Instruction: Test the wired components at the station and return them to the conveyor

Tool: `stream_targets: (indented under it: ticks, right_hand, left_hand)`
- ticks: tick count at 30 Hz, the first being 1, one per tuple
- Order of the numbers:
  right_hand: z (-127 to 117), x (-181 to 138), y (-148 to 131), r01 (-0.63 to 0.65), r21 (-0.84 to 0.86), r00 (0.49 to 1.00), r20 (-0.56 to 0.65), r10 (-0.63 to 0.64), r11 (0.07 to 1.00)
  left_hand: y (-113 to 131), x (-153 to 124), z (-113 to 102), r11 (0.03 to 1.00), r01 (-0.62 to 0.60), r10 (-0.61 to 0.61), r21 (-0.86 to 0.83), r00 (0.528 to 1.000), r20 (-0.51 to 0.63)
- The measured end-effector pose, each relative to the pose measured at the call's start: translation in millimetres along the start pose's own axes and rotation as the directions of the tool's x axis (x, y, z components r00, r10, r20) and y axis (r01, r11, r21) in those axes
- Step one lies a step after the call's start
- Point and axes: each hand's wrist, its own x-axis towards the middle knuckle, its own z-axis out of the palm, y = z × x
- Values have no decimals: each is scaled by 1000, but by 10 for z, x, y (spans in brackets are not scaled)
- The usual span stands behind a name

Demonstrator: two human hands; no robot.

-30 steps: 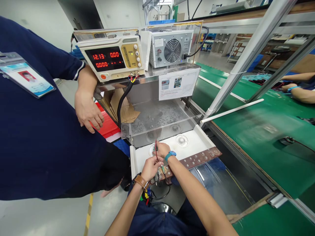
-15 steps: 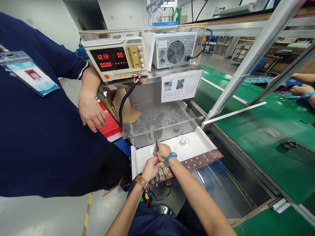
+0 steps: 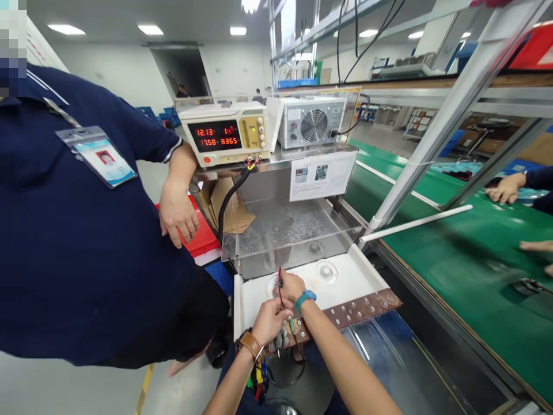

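Observation:
My left hand, with a brown strap at the wrist, pinches a thin red wire. Just below its fingertips is a green clip on a dark lead. Further up, my right hand, wearing a blue wristband, is closed around a small dark-and-green part at the upper end of the wire; the fingers hide most of it. Both hands are over the white tray, by a round white fixture. A brown strip with metal studs runs along the tray's front edge.
A power supply with red digits stands on the metal shelf behind, beside a grey fan unit. A clear panel rises behind the tray. To the left stands a person in navy. A green conveyor lies right.
The display has gone from 0.000 to 17.58 and 8.365, with 12.13 unchanged. My view has tilted up. Both hands keep their hold. The hands of a person at the far right have shifted.

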Motion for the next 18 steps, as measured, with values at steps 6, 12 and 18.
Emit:
stream_targets:
  ticks: [6, 12, 18]
  right_hand:
    - [31, -6, -31, 5, 3, 999, -49, -5, 1000]
    - [1, 13, -32, 16, 1, 998, -66, -16, 1000]
    - [-130, -89, -110, -19, 88, 985, -168, 34, 996]
  left_hand:
    - [14, -11, -2, 1000, -3, 3, -8, 1000, -11]
    - [-5, 17, -1, 999, -8, 8, -41, 1000, -21]
    - [25, 25, -48, 998, -60, 58, -31, 996, -73]
